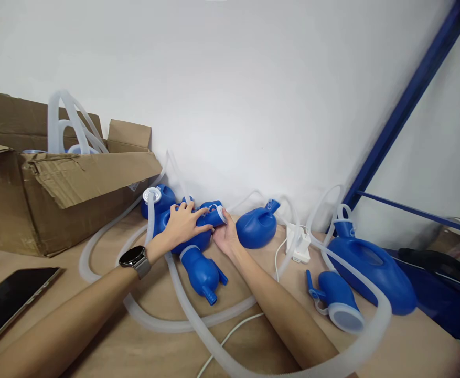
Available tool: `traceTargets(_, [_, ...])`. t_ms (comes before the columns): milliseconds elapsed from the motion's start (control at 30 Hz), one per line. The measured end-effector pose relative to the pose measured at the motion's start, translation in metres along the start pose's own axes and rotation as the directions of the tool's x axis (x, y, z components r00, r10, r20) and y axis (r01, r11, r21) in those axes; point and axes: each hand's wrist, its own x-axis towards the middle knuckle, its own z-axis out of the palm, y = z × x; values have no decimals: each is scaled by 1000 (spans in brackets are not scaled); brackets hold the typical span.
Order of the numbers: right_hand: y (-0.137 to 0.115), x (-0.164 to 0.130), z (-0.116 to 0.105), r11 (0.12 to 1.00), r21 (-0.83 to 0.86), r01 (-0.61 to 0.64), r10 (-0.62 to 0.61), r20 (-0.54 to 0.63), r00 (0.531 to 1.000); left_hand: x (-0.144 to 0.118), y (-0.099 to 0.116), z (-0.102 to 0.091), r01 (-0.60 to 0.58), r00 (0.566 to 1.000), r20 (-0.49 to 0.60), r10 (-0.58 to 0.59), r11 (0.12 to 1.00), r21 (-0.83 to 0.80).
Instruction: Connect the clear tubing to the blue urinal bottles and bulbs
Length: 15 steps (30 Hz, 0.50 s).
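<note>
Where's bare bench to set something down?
Bare wooden bench between the black tablet and the translucent white tubing loop; also front right, around. Crowded: the left hand and right hand work among blue plastic bottles by the wall.

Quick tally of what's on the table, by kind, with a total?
Blue plastic vessels: 5, counting the piece both hands hold, plus
Blue funnel cup: 1
Cardboard box: 1
Tablet: 1
White power strip: 1
Total: 9; the translucent tubing is too tangled to count.
</note>
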Motion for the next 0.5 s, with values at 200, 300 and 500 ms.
traceTargets(200, [8,-2,9,993,92,72,-67,-50,996,-2,1,2,0,1000,-20,1,1000,10])
traceTargets(300, [9,0,10,987,115,109,-98,-95,991,-2,1,2,10,1000,-13,-10,1000,19])
traceTargets(500, [10,6,9,973,148,179,-151,-183,971,0,3,1,44,999,-7,-44,999,26])
